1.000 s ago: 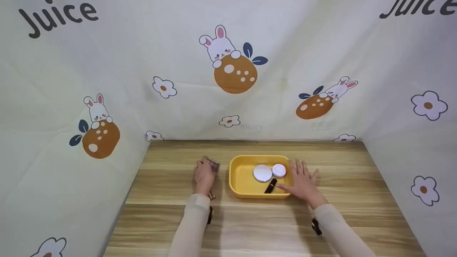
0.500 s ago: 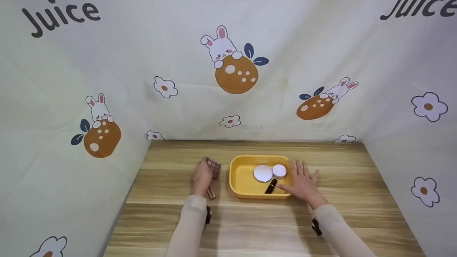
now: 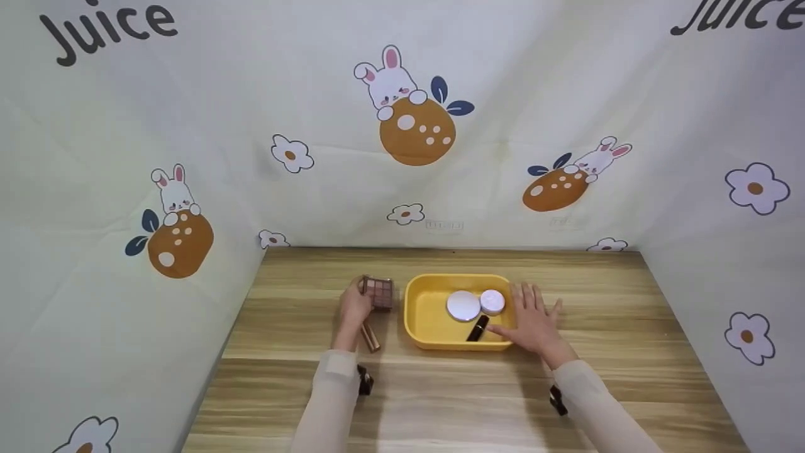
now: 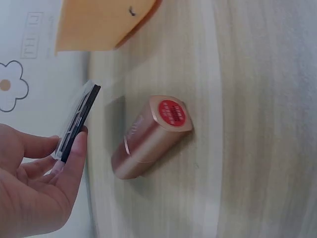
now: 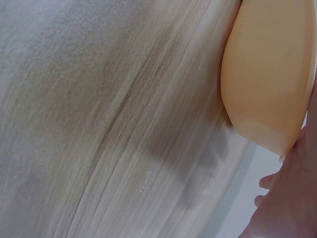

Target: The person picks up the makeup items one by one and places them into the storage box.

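Note:
My left hand (image 3: 356, 304) pinches a small eyeshadow palette (image 3: 379, 293) by its left side; in the left wrist view the palette (image 4: 79, 121) is seen edge-on, raised above the table between thumb and fingers. A rose-gold lipstick tube (image 3: 370, 336) lies on the table just below that hand, its red end label (image 4: 172, 113) facing the left wrist camera. With fingers spread, my right hand (image 3: 533, 321) rests at the right rim of a yellow bin (image 3: 434, 345), the thumb reaching over the edge. Inside lie a round white compact (image 3: 463, 306), a smaller round jar (image 3: 492, 301) and a black lipstick tube (image 3: 478, 328).
The wooden table (image 3: 465, 402) is bordered by a pale cloth backdrop (image 3: 503, 75) printed with rabbits, oranges and flowers, at the back and both sides. A narrow strip of wood separates the palette from the bin's left wall.
My left hand has lifted the palette and turned it, so its colour pans now show more fully, slightly further right. The lipstick tube beneath is more exposed. My right hand stays put.

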Motion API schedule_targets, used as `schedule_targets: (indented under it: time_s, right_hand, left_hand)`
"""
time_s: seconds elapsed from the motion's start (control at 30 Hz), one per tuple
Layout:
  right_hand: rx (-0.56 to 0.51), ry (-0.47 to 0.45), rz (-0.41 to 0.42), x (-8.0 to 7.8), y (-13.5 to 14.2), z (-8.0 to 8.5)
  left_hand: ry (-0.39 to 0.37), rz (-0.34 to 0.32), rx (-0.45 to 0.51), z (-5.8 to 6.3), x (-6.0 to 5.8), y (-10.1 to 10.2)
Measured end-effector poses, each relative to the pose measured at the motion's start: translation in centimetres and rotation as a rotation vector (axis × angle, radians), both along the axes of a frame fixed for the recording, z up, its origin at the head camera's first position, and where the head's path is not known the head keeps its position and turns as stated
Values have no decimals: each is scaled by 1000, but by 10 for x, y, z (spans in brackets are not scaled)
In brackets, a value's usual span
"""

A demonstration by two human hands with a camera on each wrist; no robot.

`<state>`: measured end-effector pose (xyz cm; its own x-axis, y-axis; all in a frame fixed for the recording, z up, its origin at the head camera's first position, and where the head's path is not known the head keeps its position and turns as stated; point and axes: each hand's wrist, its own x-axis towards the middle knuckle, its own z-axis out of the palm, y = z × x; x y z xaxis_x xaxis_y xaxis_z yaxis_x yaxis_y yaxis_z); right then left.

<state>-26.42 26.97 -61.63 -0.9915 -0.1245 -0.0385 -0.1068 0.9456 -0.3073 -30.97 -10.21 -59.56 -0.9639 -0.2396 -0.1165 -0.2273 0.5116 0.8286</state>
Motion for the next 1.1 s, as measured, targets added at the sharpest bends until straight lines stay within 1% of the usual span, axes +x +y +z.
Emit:
schedule_targets:
  time_s: [0.13, 0.2, 0.33, 0.43, 0.57, 0.7, 0.8, 0.93, 1.1]
  right_hand:
    - [2, -6, -1, 0, 0, 0]
    - [3, -8, -1, 0, 0, 0]
    - [-3, -12, 3, 0, 0, 0]
    - [-6, -7, 4, 1, 0, 1]
    - [-7, 6, 5, 1, -1, 0]
    - [-5, 24, 2, 1, 0, -1]
    - [-3, 30, 2, 0, 0, -2]
    - [-1, 22, 0, 0, 1, -2]
    - [-2, 23, -1, 0, 1, -3]
  left_hand:
    - [0, -5, 142, 9, 0, 2]
    - [7, -14, 179, 14, 1, 4]
    - [28, -37, 227, 24, 4, 10]
    - [46, -55, 262, 28, 5, 15]
    - [57, -70, 314, 32, 7, 23]
    - [58, -98, 347, 34, 12, 32]
    - [57, -127, 331, 34, 16, 39]
    - [54, -165, 233, 35, 19, 49]
    - [58, -220, 104, 35, 20, 59]
